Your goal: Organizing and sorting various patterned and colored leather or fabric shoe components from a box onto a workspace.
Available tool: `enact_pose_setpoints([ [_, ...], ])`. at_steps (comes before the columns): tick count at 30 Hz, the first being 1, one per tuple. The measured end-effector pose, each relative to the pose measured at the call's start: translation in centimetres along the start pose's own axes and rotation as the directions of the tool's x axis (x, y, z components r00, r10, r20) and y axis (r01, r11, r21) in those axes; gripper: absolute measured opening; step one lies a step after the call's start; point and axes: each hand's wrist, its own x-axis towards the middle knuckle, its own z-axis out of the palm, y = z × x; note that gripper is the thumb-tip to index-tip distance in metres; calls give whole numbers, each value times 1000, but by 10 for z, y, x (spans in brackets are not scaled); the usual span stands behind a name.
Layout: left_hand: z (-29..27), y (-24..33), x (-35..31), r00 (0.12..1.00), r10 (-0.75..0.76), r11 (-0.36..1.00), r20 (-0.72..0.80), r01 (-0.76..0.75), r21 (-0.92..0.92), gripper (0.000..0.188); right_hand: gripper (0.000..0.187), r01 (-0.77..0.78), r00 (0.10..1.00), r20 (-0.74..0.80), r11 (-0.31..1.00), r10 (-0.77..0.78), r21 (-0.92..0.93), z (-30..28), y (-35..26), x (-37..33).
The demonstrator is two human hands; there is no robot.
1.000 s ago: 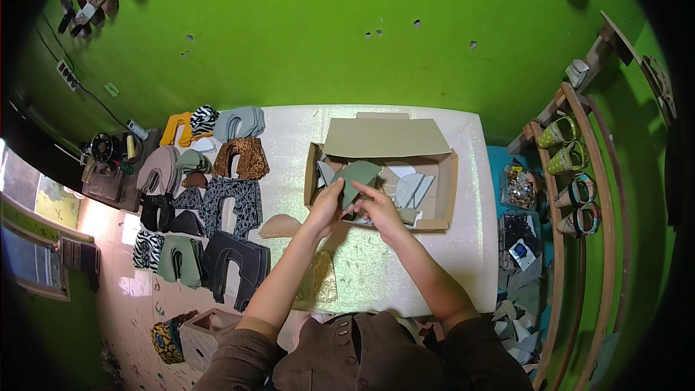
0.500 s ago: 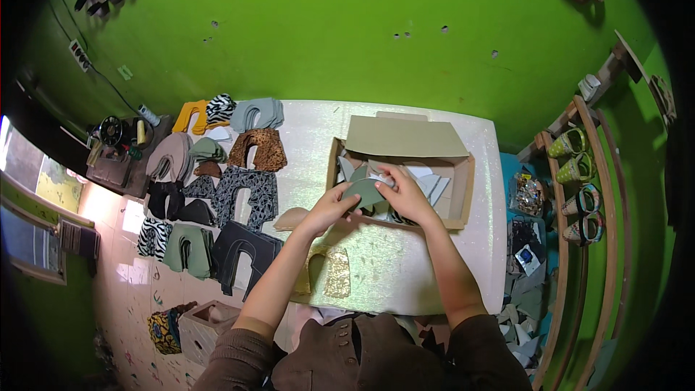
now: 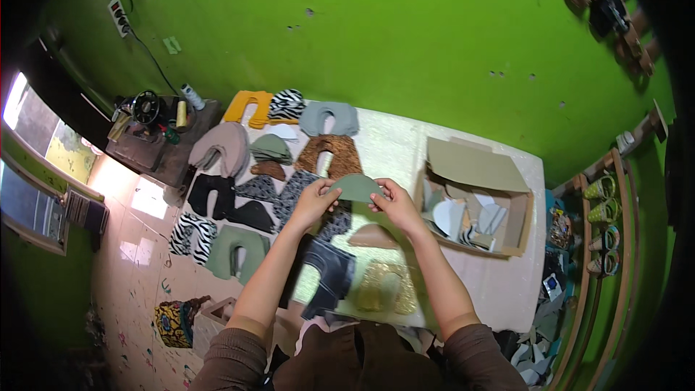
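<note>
Between both hands, above the middle of the table, a green half-moon piece of sheet material [image 3: 356,187] is held by its two ends. My left hand [image 3: 315,200] pinches the left end, fingers closed. The right end is gripped by my right hand [image 3: 392,203]. Below lie a beige half-moon piece [image 3: 373,236], a glittery gold U-shaped piece [image 3: 371,289] and dark U-shaped pieces [image 3: 334,264]. To the left, a stack of green half-moon pieces [image 3: 270,149] sits beside brown spotted U-shaped pieces [image 3: 349,150]. An open cardboard box [image 3: 474,163] with white and grey offcuts stands at right.
More U-shaped stacks, including grey pieces [image 3: 342,119] and mauve pieces [image 3: 217,146], cover the table's left side. A sewing machine [image 3: 147,107] stands beyond it. On the right, a wooden rack [image 3: 628,195] holds sandals. A patterned cloth bundle [image 3: 172,324] lies at lower left.
Both hands have lifted the green half-moon piece out from over the box and moved left, toward the stacks. The view has shifted left.
</note>
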Motion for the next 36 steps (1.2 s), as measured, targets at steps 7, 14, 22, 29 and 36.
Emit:
enact_pose_setpoints([
  [7,-139,-18,40,988,52,998,-148,-54,-11,22,27,86,987,-121,982,-107,-168,106,35,103],
  [14,-227,-30,102,931,194,964,-308,-123,237,20,32,97,934,-267,886,-239,-453,175,44,181],
  [22,-236,-28,100,867,382,702,-320,-47,711,27,29,70,896,-258,688,-362,-722,193,31,185],
  [29,-173,-29,35,753,643,494,-142,-266,828,21,19,122,878,-230,661,-420,-740,178,37,107],
  [36,-85,-27,7,766,620,474,170,-539,696,18,13,123,913,-182,674,-364,-729,137,40,25],
])
